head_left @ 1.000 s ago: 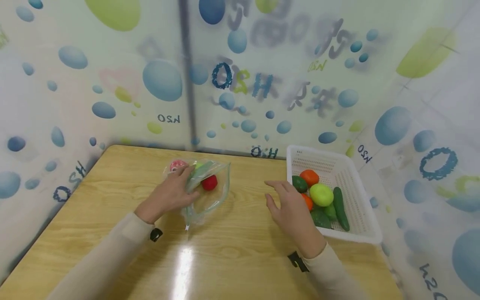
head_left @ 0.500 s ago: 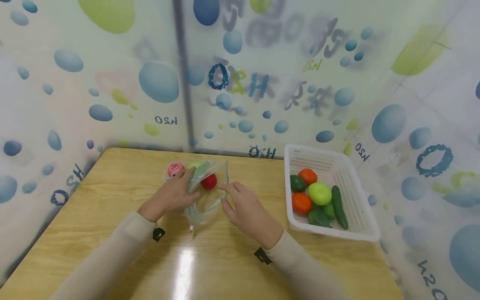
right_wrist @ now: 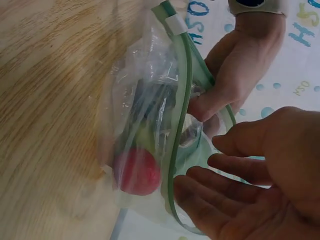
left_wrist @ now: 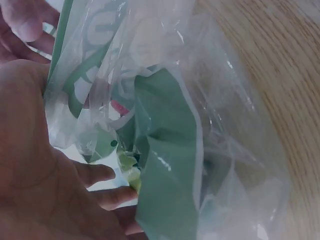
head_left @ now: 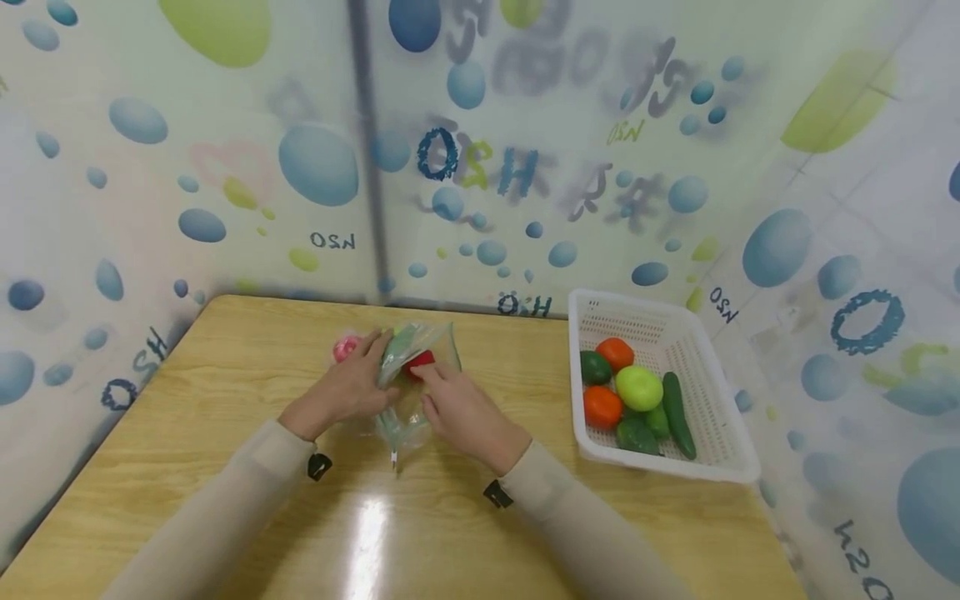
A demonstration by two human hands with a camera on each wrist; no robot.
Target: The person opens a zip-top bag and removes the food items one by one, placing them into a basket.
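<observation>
Head view: both hands meet at a clear zip bag lying near the middle-back of the wooden table. Left hand grips the bag's left edge, fingers curled over the plastic by the green zipper strip. Right hand sits at the bag's right side, fingertips at the opening, touching the plastic just beside a red round fruit inside the bag. Pink round item shows just left of the left hand's fingers; can't tell if it's in the bag or beside it.

Left wrist view: left hand has fingers bent round crumpled plastic, green bag seam bunched against them, a bit of yellow-green stuff at the fingertips, too blurred to name.

Right wrist view: right hand has fingers straight and spread, palm open, holding nothing, right at the bag mouth. Green zipper rim loops open; red fruit rests low inside the bag, on the table. Left hand pinches the far rim.

White perforated basket sits at the table's right edge, well apart from the bag. It holds an orange fruit, a lime-green fruit, a tomato-like red one, a cucumber and dark green pieces.
</observation>
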